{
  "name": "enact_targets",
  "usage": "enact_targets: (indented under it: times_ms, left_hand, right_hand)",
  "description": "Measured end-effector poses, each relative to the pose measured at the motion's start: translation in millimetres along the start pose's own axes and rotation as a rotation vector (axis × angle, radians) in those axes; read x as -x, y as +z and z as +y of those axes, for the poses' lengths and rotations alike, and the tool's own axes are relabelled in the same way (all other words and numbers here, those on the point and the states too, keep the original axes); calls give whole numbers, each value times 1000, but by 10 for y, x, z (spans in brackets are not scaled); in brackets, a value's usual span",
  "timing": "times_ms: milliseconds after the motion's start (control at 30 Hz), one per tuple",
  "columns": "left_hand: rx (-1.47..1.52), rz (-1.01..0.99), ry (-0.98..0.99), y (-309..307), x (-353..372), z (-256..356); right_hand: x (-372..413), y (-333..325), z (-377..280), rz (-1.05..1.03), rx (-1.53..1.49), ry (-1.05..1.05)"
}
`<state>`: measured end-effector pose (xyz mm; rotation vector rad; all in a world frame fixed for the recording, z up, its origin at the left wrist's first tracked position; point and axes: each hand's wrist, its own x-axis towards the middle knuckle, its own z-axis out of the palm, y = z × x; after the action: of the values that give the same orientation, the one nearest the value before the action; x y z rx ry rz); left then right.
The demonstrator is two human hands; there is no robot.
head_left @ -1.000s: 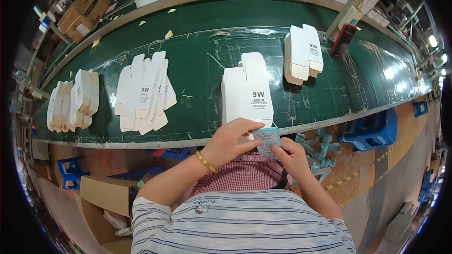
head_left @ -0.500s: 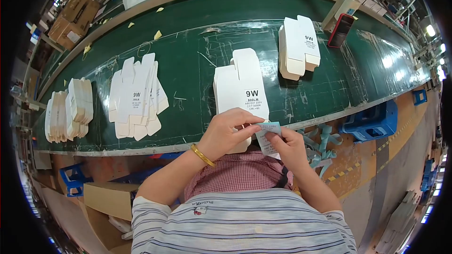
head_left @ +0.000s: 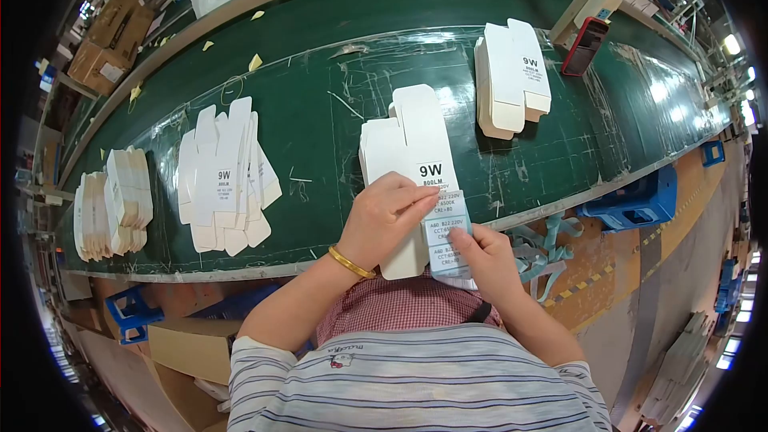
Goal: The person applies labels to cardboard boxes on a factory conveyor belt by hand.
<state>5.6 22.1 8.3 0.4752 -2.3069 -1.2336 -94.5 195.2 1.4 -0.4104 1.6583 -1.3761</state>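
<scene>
A stack of flat white cartons (head_left: 406,144) printed "9W 800LM" lies at the front edge of the green table (head_left: 320,152). Over its lower part, my left hand (head_left: 386,220) pinches a small label at the top of a printed label strip. The light-blue strip (head_left: 446,232), with several labels reading "A60 B22 220V", hangs along the stack's right side. My right hand (head_left: 490,256) holds that strip between thumb and fingers.
Carton piles lie at the left (head_left: 228,176) and far left (head_left: 116,204), another stack (head_left: 512,76) at the back right. A red-edged phone (head_left: 586,46) leans on a post. Blue-green backing ribbon (head_left: 548,244) hangs beside a blue stool (head_left: 632,200).
The label strip now shows more of its length and lies flatter against the cartons. My left hand has shifted slightly left, and my right hand is a little lower.
</scene>
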Motion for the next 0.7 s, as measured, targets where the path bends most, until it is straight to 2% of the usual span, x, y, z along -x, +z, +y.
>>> enact_targets:
  times_ms: [67, 167, 267, 367, 467, 700]
  left_hand:
    - [-37, -36, -1, -55, -20, -9]
    - [-87, 41, 81, -110, -40, -90]
    - [-185, 58, 290, -183, 2, -241]
    - [-186, -22, 339, -191, 64, -325]
    - [-219, -86, 404, -181, 77, -377]
    - [-289, -93, 426, -155, 74, -348]
  right_hand:
    - [-9, 18, -89, 9, -31, 84]
    - [-119, 23, 37, -12, -267, 177]
    - [-205, 17, -20, -28, -338, 263]
    - [-212, 61, -78, 14, -311, 285]
    - [-181, 13, 56, 25, -153, 283]
    - [-212, 28, 32, 38, -166, 300]
